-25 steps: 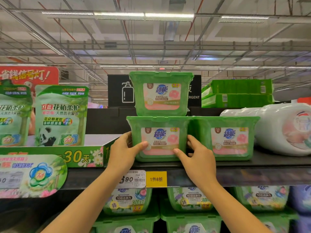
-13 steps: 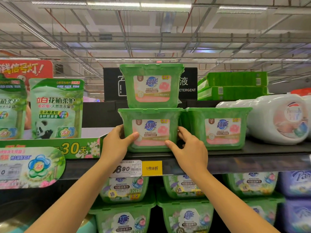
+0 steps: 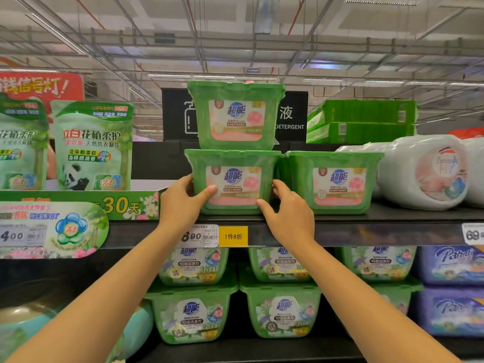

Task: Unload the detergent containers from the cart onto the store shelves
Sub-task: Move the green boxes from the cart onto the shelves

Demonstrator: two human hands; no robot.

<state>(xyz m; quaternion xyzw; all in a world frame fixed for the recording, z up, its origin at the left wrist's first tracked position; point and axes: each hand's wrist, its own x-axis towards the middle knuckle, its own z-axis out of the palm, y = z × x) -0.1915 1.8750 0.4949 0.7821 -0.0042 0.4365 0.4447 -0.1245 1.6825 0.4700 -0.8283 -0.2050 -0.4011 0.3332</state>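
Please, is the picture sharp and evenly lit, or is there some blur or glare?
Head view: light is even from the ceiling strips; slightly soft overall, small print on the lower green tub unreadable; faint sheen on the wrapped white bottles; left-edge pouches blur most.

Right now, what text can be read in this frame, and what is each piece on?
"超能", "50": lower green tub
"液", "DETERGENT": black sign
"30天": green banner
"1件8折": yellow tag
"立白花植柔护": panda pouch
"10倍洁净力": lower-row tub
"69", cut off at the edge: right price tag
Script on the purple boxes and all fine print: too blurred to read.
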